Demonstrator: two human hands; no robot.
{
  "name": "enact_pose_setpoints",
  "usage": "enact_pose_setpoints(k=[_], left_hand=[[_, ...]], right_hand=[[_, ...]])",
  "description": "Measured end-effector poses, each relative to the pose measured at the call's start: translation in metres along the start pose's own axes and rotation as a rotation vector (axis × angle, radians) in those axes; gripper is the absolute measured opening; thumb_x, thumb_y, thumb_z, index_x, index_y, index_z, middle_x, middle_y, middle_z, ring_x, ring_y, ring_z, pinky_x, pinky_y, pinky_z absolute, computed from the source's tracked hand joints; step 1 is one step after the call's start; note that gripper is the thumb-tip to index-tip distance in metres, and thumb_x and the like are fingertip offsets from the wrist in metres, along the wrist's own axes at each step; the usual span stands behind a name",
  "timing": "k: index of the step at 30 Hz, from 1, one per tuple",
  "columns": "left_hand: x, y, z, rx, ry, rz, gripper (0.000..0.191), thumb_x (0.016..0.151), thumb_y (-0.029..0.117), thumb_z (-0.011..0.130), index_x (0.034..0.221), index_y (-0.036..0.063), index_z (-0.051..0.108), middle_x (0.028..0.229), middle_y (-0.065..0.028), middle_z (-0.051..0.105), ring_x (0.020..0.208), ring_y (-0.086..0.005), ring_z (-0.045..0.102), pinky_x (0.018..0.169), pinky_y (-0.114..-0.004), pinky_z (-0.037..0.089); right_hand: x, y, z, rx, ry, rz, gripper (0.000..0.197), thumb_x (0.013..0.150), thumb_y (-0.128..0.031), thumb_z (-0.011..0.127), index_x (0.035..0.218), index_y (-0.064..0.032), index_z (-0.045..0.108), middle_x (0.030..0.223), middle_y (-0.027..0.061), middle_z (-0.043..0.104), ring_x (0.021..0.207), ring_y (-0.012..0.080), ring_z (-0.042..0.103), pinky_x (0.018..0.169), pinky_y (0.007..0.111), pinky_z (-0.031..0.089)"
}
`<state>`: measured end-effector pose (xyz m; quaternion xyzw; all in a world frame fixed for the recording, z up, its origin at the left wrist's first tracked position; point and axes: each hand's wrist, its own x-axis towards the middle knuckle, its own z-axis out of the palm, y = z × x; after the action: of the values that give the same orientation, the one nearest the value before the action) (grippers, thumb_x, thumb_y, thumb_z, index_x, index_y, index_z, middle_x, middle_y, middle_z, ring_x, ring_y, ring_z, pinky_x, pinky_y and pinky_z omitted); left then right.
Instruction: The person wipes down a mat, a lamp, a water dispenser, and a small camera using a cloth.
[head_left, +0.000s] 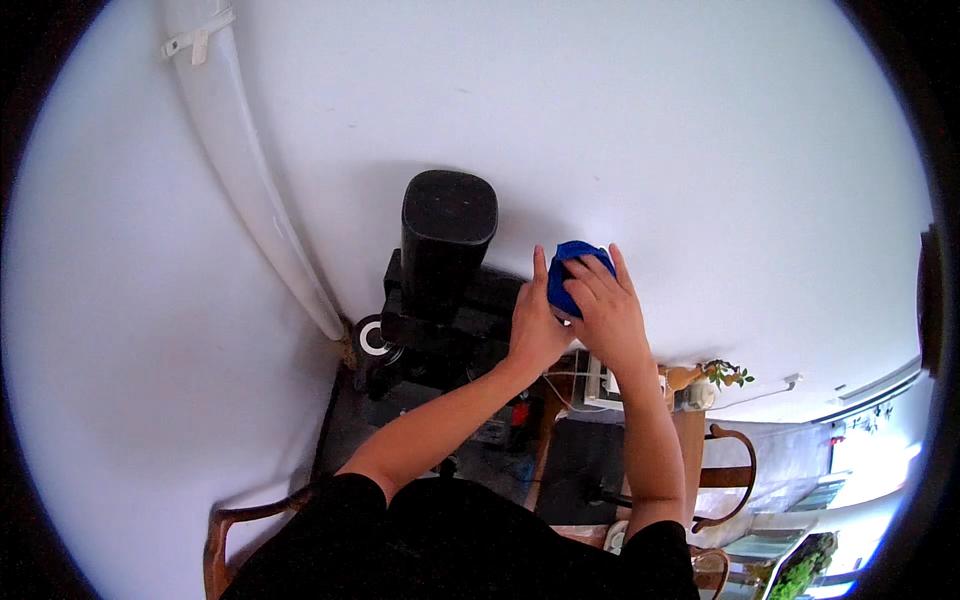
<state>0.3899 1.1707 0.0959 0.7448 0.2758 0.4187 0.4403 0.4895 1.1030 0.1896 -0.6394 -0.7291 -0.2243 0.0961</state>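
Both of my hands are raised in front of the white wall, around a blue item (574, 271) that looks like a cloth or soft pouch. My left hand (540, 322) supports it from the lower left, with one finger pointing up. My right hand (604, 307) lies over its front, some fingertips pressed into its dark middle, another finger stretched upward at its right edge. What the blue item covers or contains is hidden. Left of my hands stands a tall black column-shaped device (450, 210) with a rounded top.
A white pipe (247, 157) runs down the wall corner at left. Below my hands are black equipment (427, 330) and a wooden table (694, 450) with a small plant (724, 373). Wooden chairs (731, 476) stand at right; another wooden chair (217, 540) is at lower left.
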Motion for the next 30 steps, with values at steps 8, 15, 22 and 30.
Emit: enact_pose_setpoints(k=[8,15,22,30], left_hand=[[0.002,-0.021,0.004,0.078,0.084,0.134,0.128,0.076,0.018,0.087,0.165,0.0058,-0.004,0.131,-0.0216,0.061,0.115,-0.0379,0.059,0.101,-0.048,0.048],[0.009,-0.005,-0.005,-0.076,0.019,0.057,0.123,0.078,0.018,0.086,0.166,0.0070,0.000,0.136,-0.0195,0.060,0.121,-0.0375,0.056,0.106,-0.049,0.043],[0.002,-0.008,0.000,0.058,0.014,0.134,0.124,0.077,0.016,0.087,0.165,0.0035,0.001,0.132,-0.0207,0.062,0.119,-0.0370,0.058,0.103,-0.048,0.045],[0.000,-0.016,0.004,0.020,0.066,0.084,0.116,0.077,0.010,0.084,0.164,0.0001,0.008,0.127,-0.0192,0.062,0.113,-0.0368,0.058,0.100,-0.046,0.047]], right_hand=[[-0.027,-0.021,-0.001,0.054,-0.083,0.098,0.045,0.070,-0.012,0.080,0.113,-0.0066,0.067,0.117,0.0091,0.071,0.124,0.0273,0.060,0.117,0.055,0.034],[-0.080,0.004,0.032,0.264,0.003,0.724,0.031,0.089,-0.012,0.065,0.118,-0.0010,0.064,0.095,0.0158,0.072,0.091,0.0344,0.068,0.084,0.042,0.053],[-0.056,-0.012,0.022,0.746,0.539,0.800,0.043,0.085,0.005,0.062,0.127,0.0012,0.061,0.126,0.0144,0.069,0.117,0.0263,0.065,0.096,0.041,0.053],[-0.034,-0.026,0.009,0.220,0.119,0.300,0.046,0.072,-0.001,0.069,0.117,-0.0067,0.068,0.112,0.0156,0.070,0.114,0.0375,0.060,0.104,0.048,0.045]])
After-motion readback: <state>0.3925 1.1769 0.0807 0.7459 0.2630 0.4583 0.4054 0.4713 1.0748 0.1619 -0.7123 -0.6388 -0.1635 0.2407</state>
